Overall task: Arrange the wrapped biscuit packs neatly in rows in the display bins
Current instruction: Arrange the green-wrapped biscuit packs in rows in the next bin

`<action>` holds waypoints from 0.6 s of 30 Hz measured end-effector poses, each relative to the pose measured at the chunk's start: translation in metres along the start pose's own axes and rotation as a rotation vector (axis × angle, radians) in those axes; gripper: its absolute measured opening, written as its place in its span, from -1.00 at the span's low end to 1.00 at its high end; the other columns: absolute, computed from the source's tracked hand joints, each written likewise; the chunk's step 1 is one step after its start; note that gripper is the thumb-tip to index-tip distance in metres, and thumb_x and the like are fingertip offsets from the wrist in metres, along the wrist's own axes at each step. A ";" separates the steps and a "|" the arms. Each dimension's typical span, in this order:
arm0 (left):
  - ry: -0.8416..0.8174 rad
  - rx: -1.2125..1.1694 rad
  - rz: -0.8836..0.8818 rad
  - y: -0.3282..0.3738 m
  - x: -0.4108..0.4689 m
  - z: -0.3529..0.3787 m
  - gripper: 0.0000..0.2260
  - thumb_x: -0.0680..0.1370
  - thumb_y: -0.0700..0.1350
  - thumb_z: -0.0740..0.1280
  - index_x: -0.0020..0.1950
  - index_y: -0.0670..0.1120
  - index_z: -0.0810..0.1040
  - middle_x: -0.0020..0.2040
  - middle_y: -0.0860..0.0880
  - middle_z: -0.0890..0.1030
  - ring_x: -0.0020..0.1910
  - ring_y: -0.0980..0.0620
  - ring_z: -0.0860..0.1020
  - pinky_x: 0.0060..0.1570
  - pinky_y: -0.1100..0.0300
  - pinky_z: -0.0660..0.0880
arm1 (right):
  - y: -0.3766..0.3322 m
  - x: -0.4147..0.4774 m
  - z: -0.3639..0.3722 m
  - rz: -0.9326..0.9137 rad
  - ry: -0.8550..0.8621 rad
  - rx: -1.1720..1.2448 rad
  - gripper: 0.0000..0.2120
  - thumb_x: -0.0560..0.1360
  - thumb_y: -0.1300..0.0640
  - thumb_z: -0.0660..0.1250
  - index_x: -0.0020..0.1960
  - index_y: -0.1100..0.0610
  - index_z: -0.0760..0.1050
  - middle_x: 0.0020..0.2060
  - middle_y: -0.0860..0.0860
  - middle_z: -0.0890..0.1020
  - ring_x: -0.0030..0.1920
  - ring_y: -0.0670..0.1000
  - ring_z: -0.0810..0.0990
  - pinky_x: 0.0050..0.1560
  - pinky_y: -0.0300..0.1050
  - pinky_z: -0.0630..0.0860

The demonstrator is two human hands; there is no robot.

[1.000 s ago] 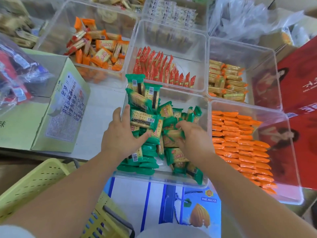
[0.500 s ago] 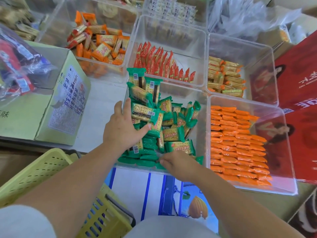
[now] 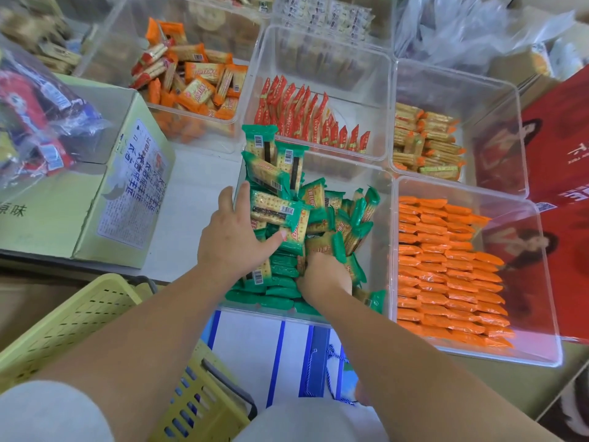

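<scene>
L hand (image 3: 236, 240) flat on heaped green-wrapped biscuit packs (image 3: 325, 218); R hand (image 3: 323, 272) grip hidden; rows under wrists laid, rest loose.

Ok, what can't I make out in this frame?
Head view only:
- Right hand: its fingers are buried in the green packs, so its grip is unclear.
- Bin floor: covered by the packs and both hands; the left hand hides part of the stack.
- Top bins: cut off by the frame's edge and blurred.
- Print on the packs: too small to read.
</scene>
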State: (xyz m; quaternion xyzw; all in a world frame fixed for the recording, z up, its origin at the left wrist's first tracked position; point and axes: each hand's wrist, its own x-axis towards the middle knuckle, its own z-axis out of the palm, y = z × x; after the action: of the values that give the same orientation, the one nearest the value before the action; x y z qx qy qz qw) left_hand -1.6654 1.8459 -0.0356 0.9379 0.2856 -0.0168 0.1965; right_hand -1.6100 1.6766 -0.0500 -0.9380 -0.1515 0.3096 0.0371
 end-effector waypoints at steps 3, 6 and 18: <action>0.001 0.003 0.002 0.000 0.000 0.001 -0.02 0.37 0.51 0.24 0.60 0.06 -0.07 0.57 -0.09 0.10 0.36 -0.19 0.44 0.11 -0.09 0.53 | 0.010 -0.004 -0.005 -0.003 0.042 0.078 -0.79 0.42 -0.07 0.39 -0.13 0.07 0.53 -0.18 0.00 0.59 -0.23 0.09 0.58 -0.31 -0.13 0.50; 0.006 0.002 -0.001 -0.001 0.000 0.001 -0.02 0.37 0.51 0.23 0.60 0.06 -0.06 0.56 -0.09 0.11 0.35 -0.19 0.45 0.09 -0.08 0.54 | 0.027 -0.014 -0.017 -0.085 0.096 0.206 -0.84 0.42 -0.11 0.34 -0.12 -0.04 0.51 -0.14 -0.07 0.50 -0.25 -0.02 0.53 -0.33 -0.14 0.45; 0.001 0.005 0.017 0.001 -0.001 -0.003 -0.05 0.40 0.49 0.24 0.60 0.03 -0.03 0.56 -0.13 0.13 0.33 -0.20 0.46 0.08 -0.06 0.54 | 0.073 -0.061 -0.042 -0.349 0.086 0.055 -0.67 0.48 0.06 0.41 0.24 0.01 0.59 0.03 0.01 0.55 -0.12 0.05 0.58 -0.12 -0.08 0.57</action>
State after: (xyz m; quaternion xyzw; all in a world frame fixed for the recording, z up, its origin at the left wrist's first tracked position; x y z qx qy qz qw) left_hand -1.6659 1.8458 -0.0318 0.9407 0.2778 -0.0156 0.1940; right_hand -1.6123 1.5891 0.0062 -0.9085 -0.3017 0.2620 0.1226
